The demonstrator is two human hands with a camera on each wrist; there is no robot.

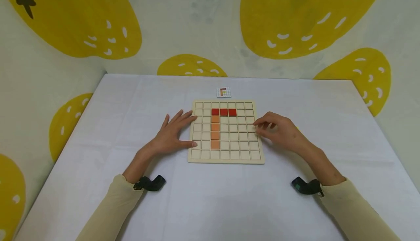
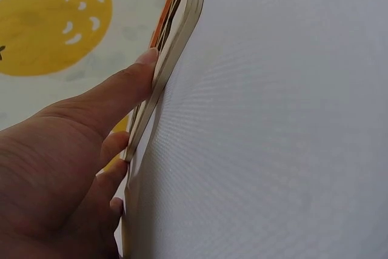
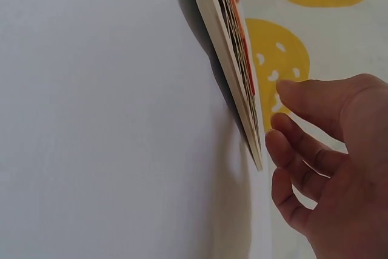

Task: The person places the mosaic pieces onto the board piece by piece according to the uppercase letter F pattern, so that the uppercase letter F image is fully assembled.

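A square wooden grid board lies flat on the white table. Three red tiles form a row near its far side, and several orange tiles run down in a column from the leftmost red one. My left hand rests along the board's left edge, thumb and fingers spread and mostly straight; in the left wrist view its thumb touches the rim. At the board's right edge hovers my right hand, fingers loosely bent. In the right wrist view the thumb and fingertips stand apart with nothing visible between them.
A small pattern card lies just beyond the board's far edge. White cloth covers the table, which meets a fabric backdrop with yellow fruit shapes behind and at the sides. Dark wrist cameras hang at both sleeves.
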